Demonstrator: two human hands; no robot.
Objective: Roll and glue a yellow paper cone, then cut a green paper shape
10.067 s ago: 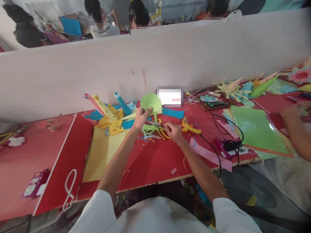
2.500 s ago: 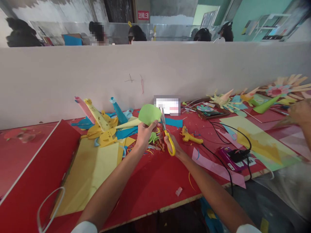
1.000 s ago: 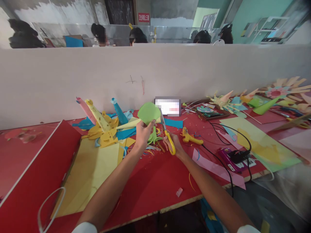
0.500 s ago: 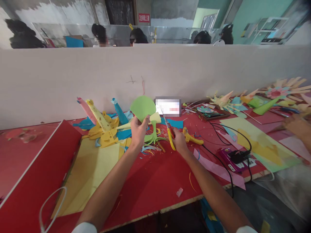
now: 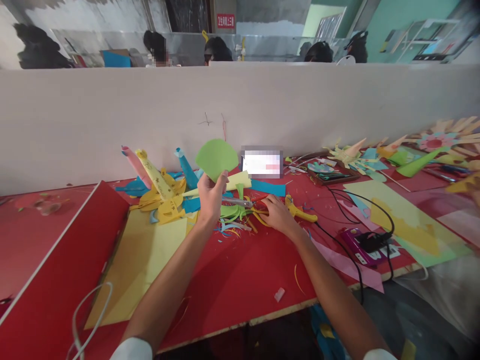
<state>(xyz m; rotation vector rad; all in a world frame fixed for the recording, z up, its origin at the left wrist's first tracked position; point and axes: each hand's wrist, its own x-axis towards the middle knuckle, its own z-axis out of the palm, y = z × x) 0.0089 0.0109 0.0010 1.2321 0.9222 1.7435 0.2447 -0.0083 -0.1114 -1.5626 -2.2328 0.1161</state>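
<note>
My left hand [image 5: 211, 196] pinches the lower tip of a green fan-shaped paper [image 5: 217, 159], held upright above the table. My right hand [image 5: 275, 212] is closed on the handles of scissors [image 5: 245, 202], whose blades point left toward my left hand, over green paper scraps [image 5: 233, 213]. A rolled pale yellow paper [image 5: 238, 181] lies just behind my left hand. The yellow glue gun [image 5: 300, 211] rests right of my right hand.
Paper cones and yellow cut shapes [image 5: 170, 206] stand at the left, behind yellow sheets [image 5: 150, 255]. A purple box [image 5: 362, 245] with black cables lies right. A person's hand [image 5: 475, 187] shows at the right edge. A red panel [image 5: 75, 260] stands left.
The scissors have swung from pointing up and away to pointing left, and my right hand has turned with them. The green fan-shaped paper has shifted slightly left in my left hand.
</note>
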